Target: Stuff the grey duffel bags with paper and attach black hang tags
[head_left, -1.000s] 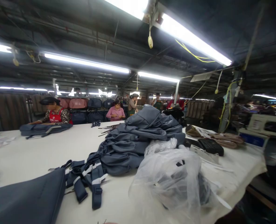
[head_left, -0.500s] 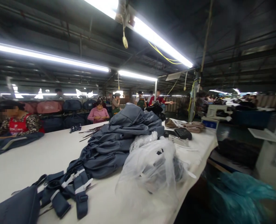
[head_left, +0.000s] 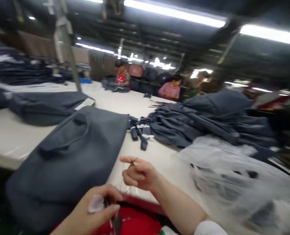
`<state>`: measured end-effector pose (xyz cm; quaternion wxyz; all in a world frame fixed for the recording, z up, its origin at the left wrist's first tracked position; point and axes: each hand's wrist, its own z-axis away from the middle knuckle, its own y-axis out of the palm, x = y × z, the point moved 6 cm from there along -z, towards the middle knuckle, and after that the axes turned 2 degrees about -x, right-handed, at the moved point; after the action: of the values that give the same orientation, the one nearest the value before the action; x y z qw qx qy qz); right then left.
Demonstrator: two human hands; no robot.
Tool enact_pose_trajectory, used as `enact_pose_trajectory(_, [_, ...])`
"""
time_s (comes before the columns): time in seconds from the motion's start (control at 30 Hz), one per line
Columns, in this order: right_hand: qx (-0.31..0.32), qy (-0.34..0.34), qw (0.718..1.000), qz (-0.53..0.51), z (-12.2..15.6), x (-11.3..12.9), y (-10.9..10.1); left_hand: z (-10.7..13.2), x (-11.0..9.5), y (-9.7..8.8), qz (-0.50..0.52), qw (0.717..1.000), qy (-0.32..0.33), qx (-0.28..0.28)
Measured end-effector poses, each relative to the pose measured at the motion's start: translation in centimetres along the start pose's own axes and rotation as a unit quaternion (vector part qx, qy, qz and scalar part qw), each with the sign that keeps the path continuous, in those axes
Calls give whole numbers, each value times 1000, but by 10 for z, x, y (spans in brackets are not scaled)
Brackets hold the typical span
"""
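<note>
- Right hand [head_left: 140, 173], forefinger extended, pinches a thin strand [head_left: 136, 160] at the thumb tip.
- Left hand [head_left: 98, 192], lower, grips a dark tool [head_left: 117, 224] — jutting below the thumb.

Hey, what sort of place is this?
Probably a sewing workshop or bag factory: there's a crumpled heap of dark blue-grey fabric on a long white-topped table, what looks like a large dark blue-grey fabric bag, and long white tube lights overhead.
</note>
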<state>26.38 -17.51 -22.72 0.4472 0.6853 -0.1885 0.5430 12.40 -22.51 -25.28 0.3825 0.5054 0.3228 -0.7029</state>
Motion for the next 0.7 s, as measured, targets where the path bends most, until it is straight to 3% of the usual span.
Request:
enact_pose_trajectory(0.1, [70, 6, 995, 69, -29, -11, 26, 22, 12, -20, 18, 999, 25, -10])
enact_pose_trajectory(0.17, [113, -1, 991, 66, -43, -19, 48, 41, 16, -38, 55, 994, 39, -86])
enact_pose_trajectory(0.27, [151, -1, 989, -2, -61, -32, 80, 70, 21, -62, 43, 978, 47, -198])
enact_pose_trajectory(0.37, [195, 56, 975, -94, -79, -50, 106, 90, 34, -78, 8, 971, 31, -238])
enact_pose_trajectory(0.43, [222, 94, 962, -132, -90, -64, 120, 101, 49, -88, 42, 959, 18, -279])
enact_pose_trajectory(0.57, [228, 148, 955, -122, -111, -95, 137, 115, 78, -101, 110, 934, 3, -339])
enact_pose_trajectory(0.63, [214, 188, 958, -48, -126, -116, 139, 119, 83, -109, 103, 935, -13, -340])
enact_pose_trajectory(0.7, [157, 195, 966, 61, -151, -133, 132, 127, 80, -130, 70, 926, -38, -368])
